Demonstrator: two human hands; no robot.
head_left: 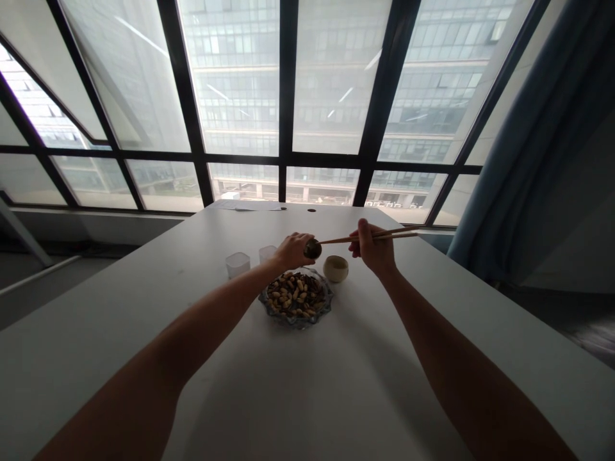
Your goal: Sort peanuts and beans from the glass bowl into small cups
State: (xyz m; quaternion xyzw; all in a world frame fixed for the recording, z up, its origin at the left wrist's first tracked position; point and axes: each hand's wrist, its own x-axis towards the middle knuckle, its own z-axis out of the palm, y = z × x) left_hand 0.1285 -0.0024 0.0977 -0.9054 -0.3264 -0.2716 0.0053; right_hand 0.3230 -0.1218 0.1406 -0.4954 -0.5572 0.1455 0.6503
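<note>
My left hand [292, 251] is closed on a small dark round cup [312, 249], tilted above the back of a glass bowl [298, 320]. Nuts and darker pieces, perhaps seeds, fill the bowl. A pair of wooden chopsticks [391, 235] is gripped in my right hand [372, 246], their tips pointing left at the dark cup's mouth. Whether the tips hold anything is too small to tell. Just below and between my hands, a pale yellow cup [336, 269] stands upright by the bowl's right rim.
Two translucent white cups [237, 264] [268, 254] stand left of my left hand on the white table [307, 397]. Papers [247, 205] lie at its far edge, near two dark round spots. Large windows rise behind, and a blue curtain [523, 141] hangs at the right.
</note>
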